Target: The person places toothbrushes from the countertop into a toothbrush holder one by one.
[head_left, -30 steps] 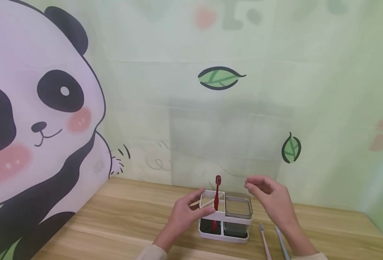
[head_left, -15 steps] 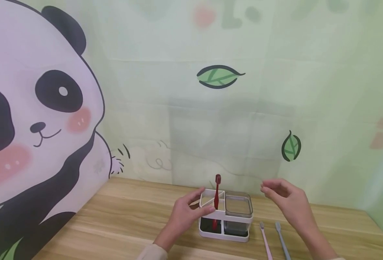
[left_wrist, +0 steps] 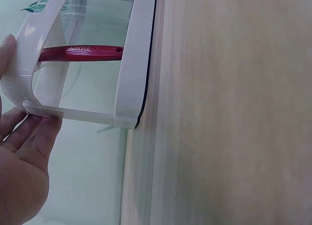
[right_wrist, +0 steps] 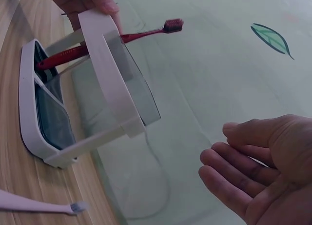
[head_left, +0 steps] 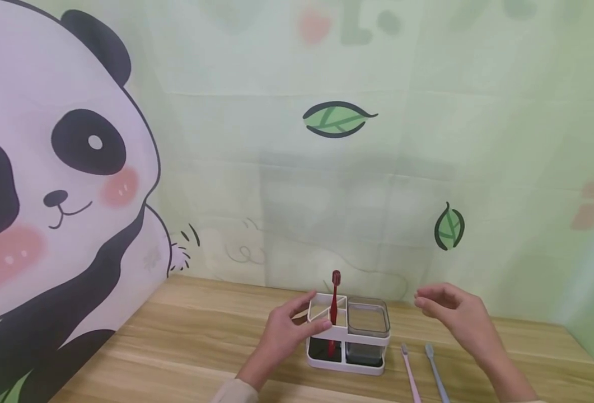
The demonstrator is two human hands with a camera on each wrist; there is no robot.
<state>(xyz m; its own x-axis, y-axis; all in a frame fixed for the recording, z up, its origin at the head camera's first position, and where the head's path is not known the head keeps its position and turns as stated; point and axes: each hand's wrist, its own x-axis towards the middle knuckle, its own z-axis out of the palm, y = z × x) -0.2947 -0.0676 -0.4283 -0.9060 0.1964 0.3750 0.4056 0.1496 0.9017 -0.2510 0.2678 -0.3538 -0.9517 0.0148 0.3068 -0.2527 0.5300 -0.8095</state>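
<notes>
A white toothbrush holder point(head_left: 359, 338) stands on the table, with a divided top on its left and a clear grey cup point(head_left: 369, 332) in its right half. My left hand point(head_left: 281, 333) grips its left end, thumb on the front rim and fingers round the back. Upright in a front compartment of the divided side is a red toothbrush point(head_left: 334, 302), bristles up, its handle end near the dark base point(right_wrist: 46, 78). My right hand point(head_left: 460, 313) hovers right of the holder, fingers loosely bent and holding nothing, the palm side showing in the right wrist view.
A pink toothbrush point(head_left: 411, 376) and a blue-grey toothbrush point(head_left: 436, 374) lie side by side on the wooden table point(head_left: 201, 336), right of the holder. Behind the table hangs a pale green backdrop point(head_left: 256, 196) printed with a panda and leaves.
My right hand has drawn away to the right from beside the clear cup, uncovering the head of the blue-grey toothbrush. The left hand keeps its hold, and the holder stays put.
</notes>
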